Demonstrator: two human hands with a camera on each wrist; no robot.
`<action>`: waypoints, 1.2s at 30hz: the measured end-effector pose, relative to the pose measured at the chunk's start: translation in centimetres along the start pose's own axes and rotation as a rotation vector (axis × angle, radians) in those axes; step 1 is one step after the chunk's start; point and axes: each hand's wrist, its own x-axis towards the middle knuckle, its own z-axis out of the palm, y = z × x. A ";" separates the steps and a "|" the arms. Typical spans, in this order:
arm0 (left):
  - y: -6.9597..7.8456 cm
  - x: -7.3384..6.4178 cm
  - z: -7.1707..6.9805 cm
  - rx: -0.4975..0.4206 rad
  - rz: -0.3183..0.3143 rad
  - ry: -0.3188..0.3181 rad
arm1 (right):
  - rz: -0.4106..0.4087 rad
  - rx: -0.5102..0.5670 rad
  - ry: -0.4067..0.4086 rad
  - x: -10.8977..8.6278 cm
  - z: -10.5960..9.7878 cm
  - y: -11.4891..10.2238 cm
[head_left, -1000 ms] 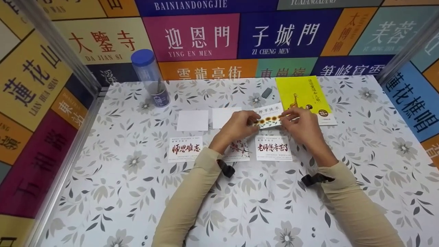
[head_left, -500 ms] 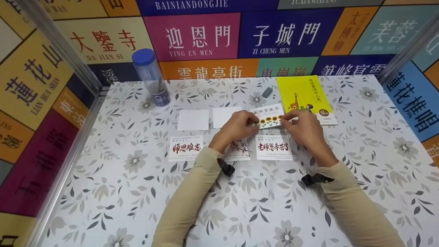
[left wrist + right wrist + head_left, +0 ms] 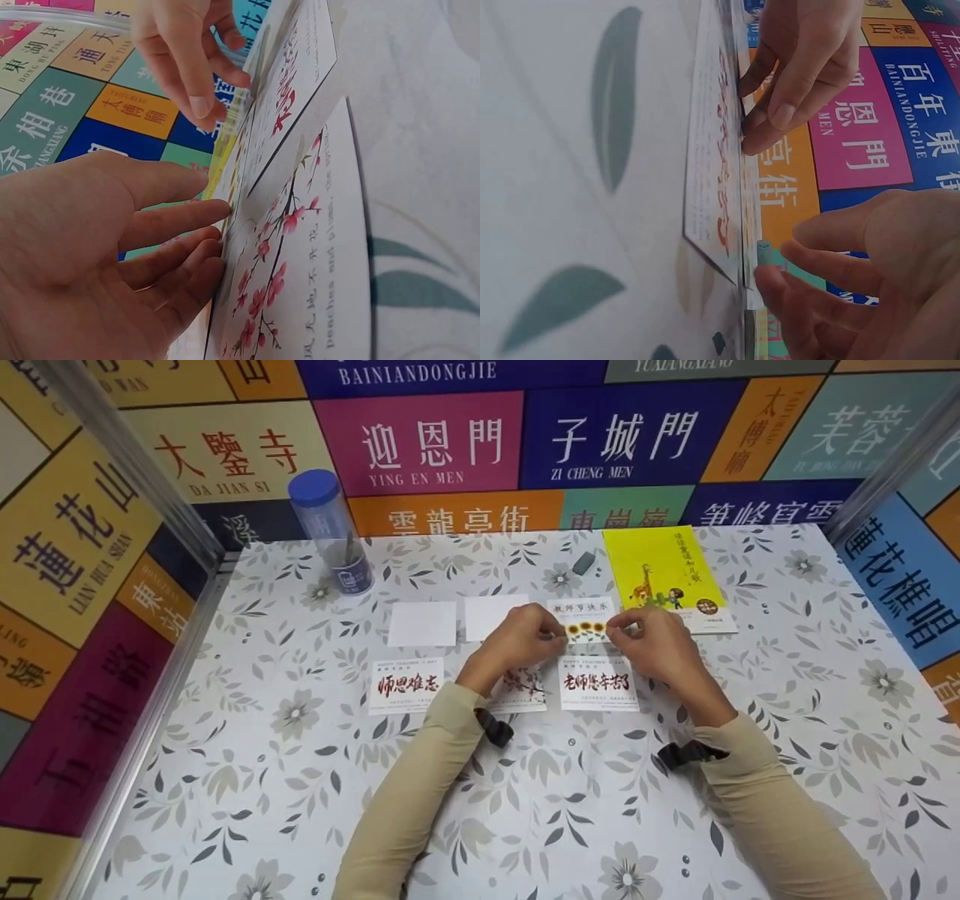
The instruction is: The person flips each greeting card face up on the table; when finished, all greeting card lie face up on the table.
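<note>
A card with sunflowers [image 3: 583, 611] lies on the table, squared with the card below it. My left hand [image 3: 521, 641] has its fingertips at the card's left edge, and my right hand [image 3: 660, 643] is at its right edge. In the left wrist view the thumb and fingers of the left hand [image 3: 127, 247] stand apart, fingertips down by the cards. The right wrist view shows the right hand [image 3: 862, 270] with thumb and fingers loosely spread too. Nearer me are a card with red lettering [image 3: 600, 682] and a blossom card [image 3: 529, 694], partly hidden by my left wrist.
Two blank white cards [image 3: 421, 622] lie left of the sunflower card, one partly behind my left hand. Another lettered card [image 3: 405, 684] is below them. A yellow book [image 3: 660, 562], a grey eraser-like block [image 3: 583, 562] and a blue-lidded clear container [image 3: 330, 532] stand or lie farther back.
The sunflower card was tilted and held at both sides; it has come down level and straightened on the table. My right hand has shifted slightly left and down, its fingers loosened.
</note>
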 end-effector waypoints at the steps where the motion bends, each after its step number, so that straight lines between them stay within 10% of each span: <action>1: 0.0 0.0 -0.1 -0.007 0.010 0.015 | 0.000 -0.006 -0.006 0.0 0.0 0.0; 10: -2.3 -0.8 -4.0 -0.083 0.077 0.312 | -0.034 0.065 -0.022 -0.3 1.5 -1.0; 24: -7.9 -6.2 -9.3 -0.024 -0.099 0.409 | -0.225 0.220 -0.157 0.5 4.0 -4.9; 36: -7.9 -6.9 -9.1 -0.048 -0.120 0.319 | -0.253 0.083 -0.254 2.9 6.5 -7.6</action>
